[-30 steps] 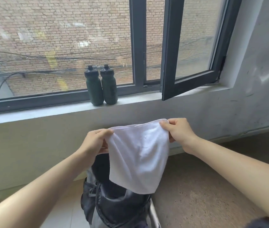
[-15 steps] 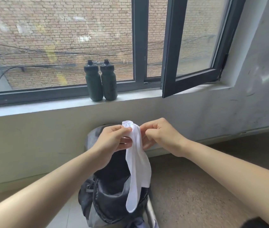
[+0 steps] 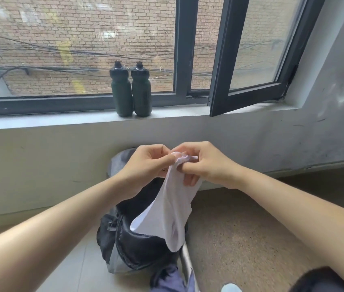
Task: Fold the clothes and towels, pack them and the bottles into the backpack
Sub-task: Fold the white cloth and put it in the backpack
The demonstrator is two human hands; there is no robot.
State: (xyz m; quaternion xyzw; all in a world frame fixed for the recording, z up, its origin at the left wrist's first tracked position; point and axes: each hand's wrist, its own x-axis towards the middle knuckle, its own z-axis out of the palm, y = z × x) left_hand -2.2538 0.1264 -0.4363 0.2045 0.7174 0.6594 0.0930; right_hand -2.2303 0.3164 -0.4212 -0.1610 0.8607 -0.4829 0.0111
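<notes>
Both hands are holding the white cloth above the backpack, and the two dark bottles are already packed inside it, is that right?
Not quite. In the head view the two dark bottles stand on the windowsill, not inside the backpack. The left hand and right hand do hold the white cloth above it.

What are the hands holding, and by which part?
Both the left hand and the right hand pinch the white cloth at its bunched top edge; the rest hangs loose over the backpack.
</notes>
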